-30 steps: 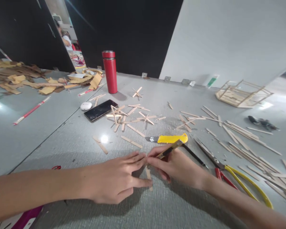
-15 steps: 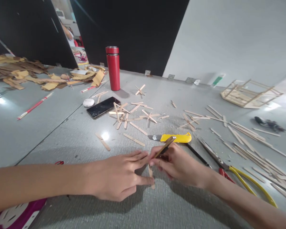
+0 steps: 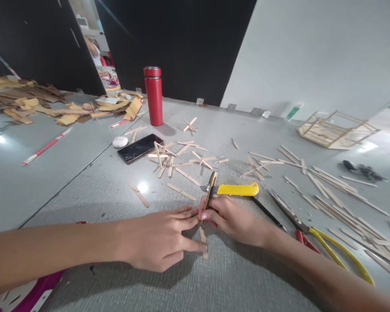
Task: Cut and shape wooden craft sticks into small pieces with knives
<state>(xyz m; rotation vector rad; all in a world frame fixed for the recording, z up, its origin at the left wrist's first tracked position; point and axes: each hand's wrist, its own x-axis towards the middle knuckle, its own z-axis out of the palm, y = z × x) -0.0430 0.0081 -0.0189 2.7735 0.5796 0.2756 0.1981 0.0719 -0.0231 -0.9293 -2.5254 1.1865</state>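
A short wooden stick (image 3: 204,243) lies on the grey table at the near middle. My left hand (image 3: 164,238) is flat with its fingers spread, and its fingertips press on the stick and beside it. My right hand (image 3: 225,216) is closed around a slim craft knife or pen (image 3: 209,190) with a gold and black body, held nearly upright, its tip at the stick's upper part. Just beyond my right hand lies a yellow box cutter (image 3: 237,189). Loose sticks (image 3: 181,191) lie past my left hand.
A phone (image 3: 140,148), a white case (image 3: 120,141) and a red bottle (image 3: 154,97) stand or lie farther back. Scissors (image 3: 300,225) and many sticks (image 3: 336,180) lie right, below a wooden frame (image 3: 336,132). Cardboard scraps (image 3: 73,113) lie back left.
The tool in my right hand has tipped from a rightward slant to nearly upright. My right hand has shifted slightly left. My left hand keeps its place on the stick.
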